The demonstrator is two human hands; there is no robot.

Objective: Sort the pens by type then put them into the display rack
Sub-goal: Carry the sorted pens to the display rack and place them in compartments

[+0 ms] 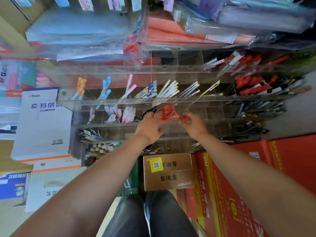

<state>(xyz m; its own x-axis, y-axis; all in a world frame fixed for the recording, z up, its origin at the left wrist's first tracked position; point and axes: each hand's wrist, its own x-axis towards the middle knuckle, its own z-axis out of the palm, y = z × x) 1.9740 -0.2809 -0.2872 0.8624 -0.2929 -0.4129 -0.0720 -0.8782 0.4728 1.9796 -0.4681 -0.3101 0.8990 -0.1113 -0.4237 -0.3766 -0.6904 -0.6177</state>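
Most slots of the clear acrylic tiered display rack (213, 98) are already filled by type; a few mid-tier ones look unfilled. My right hand (193, 123) grips the bunch of red plastic pens (168, 114) at rack's mid tier, and my left hand (150, 128) touches it w/ straight fingers. Divider walls + tier above crowd in; room only out front.

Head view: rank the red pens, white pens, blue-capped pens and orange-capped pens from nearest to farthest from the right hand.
1. red pens: gripped by the right hand itself.
2. white pens: the row above, slightly to the left.
3. blue-capped pens: same upper row, well to the left.
4. orange-capped pens: leftmost in that row.
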